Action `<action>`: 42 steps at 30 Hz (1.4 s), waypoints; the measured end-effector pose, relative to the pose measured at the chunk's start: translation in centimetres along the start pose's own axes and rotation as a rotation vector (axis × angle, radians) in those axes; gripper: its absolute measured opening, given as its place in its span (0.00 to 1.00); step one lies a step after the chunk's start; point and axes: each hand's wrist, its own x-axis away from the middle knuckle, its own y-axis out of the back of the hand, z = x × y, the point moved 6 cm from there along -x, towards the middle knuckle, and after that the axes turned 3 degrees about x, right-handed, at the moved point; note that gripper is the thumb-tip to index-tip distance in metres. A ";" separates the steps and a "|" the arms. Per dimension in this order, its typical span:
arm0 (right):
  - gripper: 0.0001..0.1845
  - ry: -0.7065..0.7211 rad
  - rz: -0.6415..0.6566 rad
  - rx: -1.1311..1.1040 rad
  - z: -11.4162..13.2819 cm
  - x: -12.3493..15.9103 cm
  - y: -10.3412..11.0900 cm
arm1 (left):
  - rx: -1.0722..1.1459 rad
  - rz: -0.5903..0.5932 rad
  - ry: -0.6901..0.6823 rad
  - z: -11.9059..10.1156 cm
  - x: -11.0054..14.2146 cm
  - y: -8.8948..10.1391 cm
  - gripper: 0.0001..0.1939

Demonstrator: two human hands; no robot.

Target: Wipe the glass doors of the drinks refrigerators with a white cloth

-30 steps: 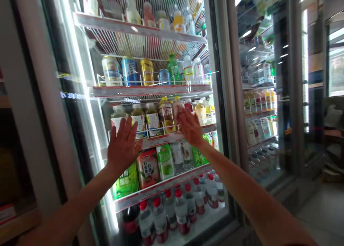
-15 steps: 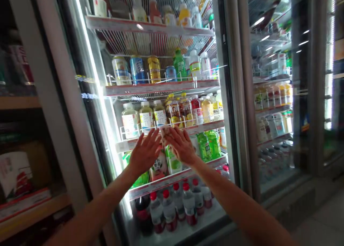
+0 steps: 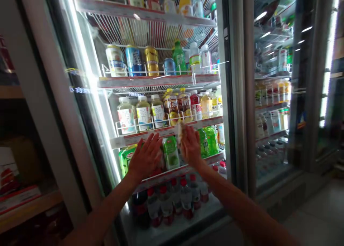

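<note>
My left hand (image 3: 146, 155) is open, fingers stretched and slightly spread, in front of the lower middle shelves of a lit drinks fridge. Its palm faces the glass door; whether it touches the glass I cannot tell. My right hand (image 3: 191, 145) is raised beside it, fingers long and close together. A pale crumpled piece (image 3: 181, 133), like a cloth or tissue, shows under its fingers, blurred and mostly covered. Behind the hands stand a green-labelled bottle (image 3: 171, 153), a green pack (image 3: 126, 160) and green bottles (image 3: 211, 141).
Tea bottles (image 3: 144, 113) stand on the shelf above, with cans (image 3: 152, 61) higher up. Red-capped water bottles (image 3: 167, 206) fill the bottom. A metal door frame (image 3: 243, 95) separates another fridge on the right. Darker shelving (image 3: 29, 210) is at the left.
My right hand has moved right, away from my left hand, with the pale piece under it. My left hand has dropped slightly. The view has shifted a little.
</note>
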 end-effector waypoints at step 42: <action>0.23 -0.271 0.007 0.021 -8.5 10.3 3.3 | 0.082 -0.023 0.072 -3.2 4.6 -0.9 0.32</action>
